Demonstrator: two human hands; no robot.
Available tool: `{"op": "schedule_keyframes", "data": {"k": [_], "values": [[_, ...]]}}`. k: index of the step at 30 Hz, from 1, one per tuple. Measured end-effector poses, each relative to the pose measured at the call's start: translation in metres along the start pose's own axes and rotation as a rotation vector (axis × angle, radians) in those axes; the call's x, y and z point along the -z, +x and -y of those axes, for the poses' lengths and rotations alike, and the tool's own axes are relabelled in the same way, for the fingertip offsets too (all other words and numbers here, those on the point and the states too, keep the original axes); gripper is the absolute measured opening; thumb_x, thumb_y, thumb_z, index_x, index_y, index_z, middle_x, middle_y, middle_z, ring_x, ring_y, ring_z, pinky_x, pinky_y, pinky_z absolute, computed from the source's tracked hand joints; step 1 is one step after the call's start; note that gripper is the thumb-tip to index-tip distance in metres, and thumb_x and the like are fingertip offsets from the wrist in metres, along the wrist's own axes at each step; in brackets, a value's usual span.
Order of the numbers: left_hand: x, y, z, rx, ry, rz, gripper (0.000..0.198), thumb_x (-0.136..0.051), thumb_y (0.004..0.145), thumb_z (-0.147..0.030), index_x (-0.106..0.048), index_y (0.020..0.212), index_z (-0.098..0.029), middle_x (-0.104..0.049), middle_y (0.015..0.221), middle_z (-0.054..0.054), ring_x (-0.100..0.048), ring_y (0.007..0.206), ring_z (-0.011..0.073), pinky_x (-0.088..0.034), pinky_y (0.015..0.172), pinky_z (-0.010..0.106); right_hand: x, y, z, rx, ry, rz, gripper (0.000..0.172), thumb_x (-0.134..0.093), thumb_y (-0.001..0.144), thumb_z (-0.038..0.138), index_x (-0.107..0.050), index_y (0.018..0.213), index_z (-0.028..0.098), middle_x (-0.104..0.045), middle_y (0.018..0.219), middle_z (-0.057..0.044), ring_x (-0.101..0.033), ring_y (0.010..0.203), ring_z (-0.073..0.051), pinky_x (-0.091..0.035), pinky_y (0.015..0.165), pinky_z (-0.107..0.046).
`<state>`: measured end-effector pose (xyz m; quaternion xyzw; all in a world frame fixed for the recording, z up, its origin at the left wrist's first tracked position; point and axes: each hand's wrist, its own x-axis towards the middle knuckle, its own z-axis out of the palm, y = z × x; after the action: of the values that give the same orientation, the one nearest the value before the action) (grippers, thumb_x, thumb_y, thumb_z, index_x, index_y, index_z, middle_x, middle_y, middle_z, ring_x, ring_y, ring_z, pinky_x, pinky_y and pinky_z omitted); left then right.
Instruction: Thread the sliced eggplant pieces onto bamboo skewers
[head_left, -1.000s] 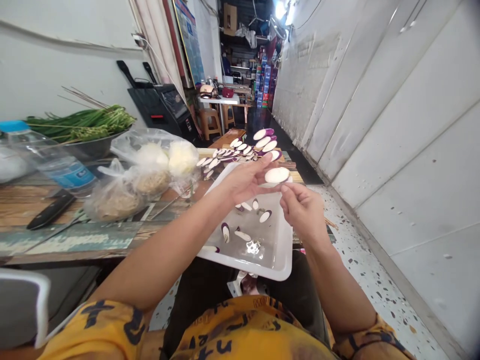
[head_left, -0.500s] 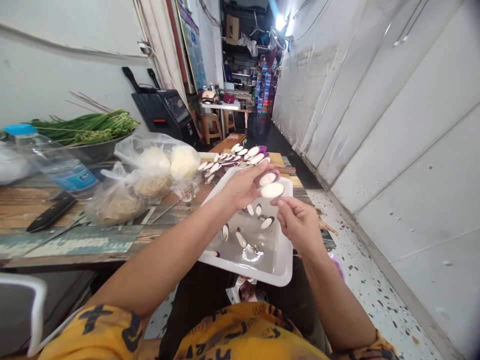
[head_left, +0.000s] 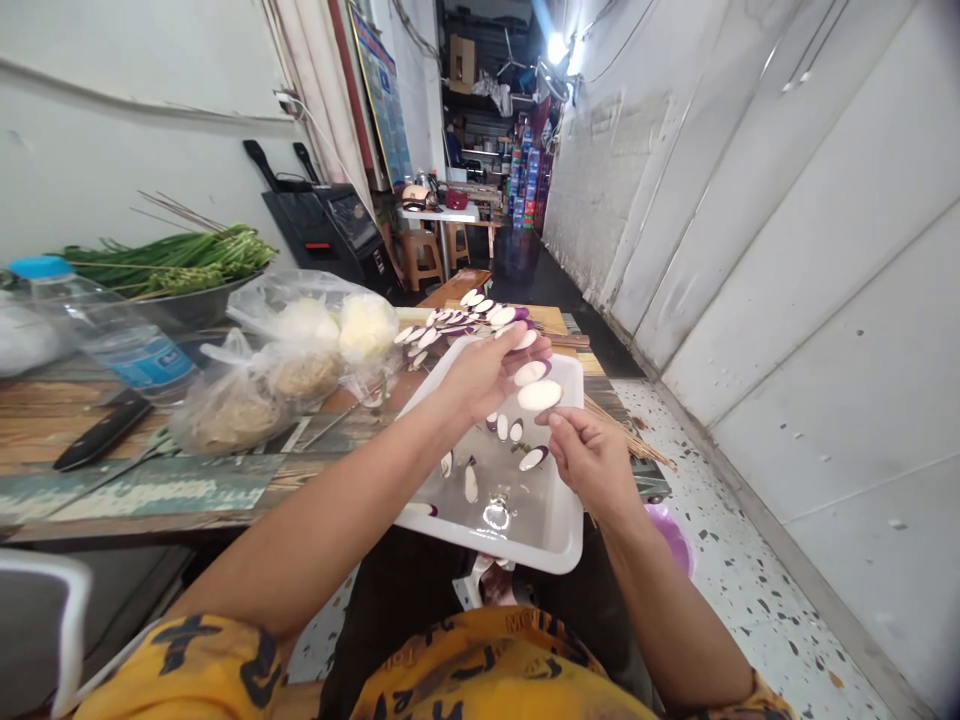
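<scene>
Over a white tray (head_left: 564,535) that rests on my lap, both hands work on a row of oval eggplant slices (head_left: 534,385), white with purple rims. My left hand (head_left: 480,372) cups and grips the upper slices. My right hand (head_left: 589,455) pinches just below the lowest slice; what the fingertips hold is too thin to make out. A few loose slices (head_left: 517,440) lie in the wet tray under the hands. Beyond the left hand, several more eggplant slices (head_left: 457,320) are laid out on the wooden table (head_left: 112,480).
On the table at left lie a black-handled knife (head_left: 101,432), clear bags of white and brown food (head_left: 300,345), a water bottle (head_left: 105,325) and a metal bowl of green stalks (head_left: 176,265). Thin wooden skewers (head_left: 630,440) lie right of the tray. A white wall runs along the right.
The hands and the slices have dropped lower over the tray, and a second slice now shows above the first. The camera has tilted slightly.
</scene>
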<state>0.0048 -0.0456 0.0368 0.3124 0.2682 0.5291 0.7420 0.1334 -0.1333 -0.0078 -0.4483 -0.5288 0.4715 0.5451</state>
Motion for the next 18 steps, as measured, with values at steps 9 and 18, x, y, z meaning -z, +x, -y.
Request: {"op": "schedule_keyframes", "data": {"k": [9, 18], "values": [[0.0, -0.001, 0.011, 0.018, 0.111, 0.035, 0.01, -0.063, 0.08, -0.019, -0.064, 0.077, -0.01, -0.068, 0.077, 0.008, -0.066, 0.071, 0.0156, -0.054, 0.063, 0.027, -0.001, 0.005, 0.002, 0.001, -0.001, -0.033, 0.024, -0.057, 0.083, 0.038, -0.062, 0.081, 0.014, -0.032, 0.046, 0.01, -0.022, 0.037, -0.003, -0.016, 0.036, -0.018], [0.0, 0.0, 0.006, -0.046, 0.028, -0.05, 0.013, -0.062, 0.082, -0.025, -0.062, 0.081, -0.012, -0.069, 0.08, 0.006, -0.067, 0.078, 0.0155, -0.054, 0.07, 0.028, -0.001, -0.003, -0.001, -0.016, -0.035, 0.02, 0.026, -0.056, 0.084, 0.039, -0.062, 0.082, 0.014, -0.032, 0.046, 0.009, -0.023, 0.037, -0.003, -0.016, 0.037, -0.018]]}}
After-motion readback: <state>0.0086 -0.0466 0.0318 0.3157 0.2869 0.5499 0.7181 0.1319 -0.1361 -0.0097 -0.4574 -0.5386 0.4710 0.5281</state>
